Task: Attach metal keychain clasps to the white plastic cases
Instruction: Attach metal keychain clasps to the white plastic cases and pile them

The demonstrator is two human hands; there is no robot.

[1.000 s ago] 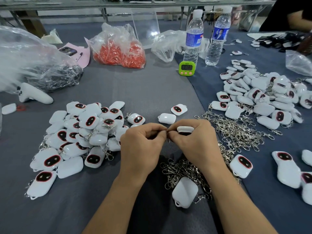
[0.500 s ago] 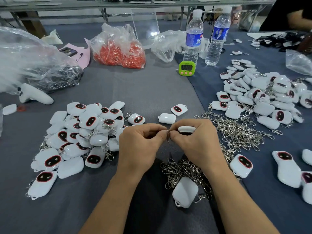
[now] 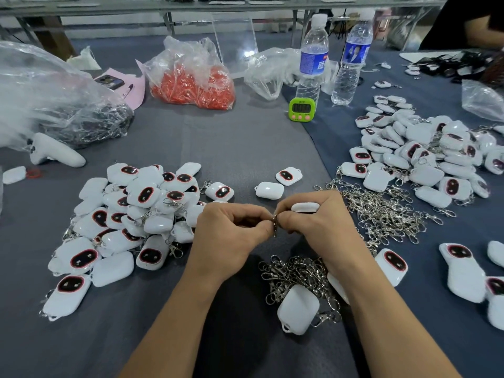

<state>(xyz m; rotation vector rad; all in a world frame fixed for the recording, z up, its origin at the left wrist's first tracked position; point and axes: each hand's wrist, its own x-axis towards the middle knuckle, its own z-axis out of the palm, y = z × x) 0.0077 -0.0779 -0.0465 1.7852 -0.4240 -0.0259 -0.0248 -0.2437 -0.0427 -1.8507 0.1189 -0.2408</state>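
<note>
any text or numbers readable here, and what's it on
Nothing can be quoted with certainty.
Left water bottle: blue label with large white characters, too blurred to read.
Right water bottle: blue label with a picture of a person, print too small to read.
Green timer: display shows dark digits, too blurred to read.
White cases: dark red-rimmed ovals, no lettering.

My table (image 3: pixel 245 148) wears a grey cloth, with a bluer one to my right; beyond it a long metal-legged bench (image 3: pixel 169 6) crosses the evenly lit room
</note>
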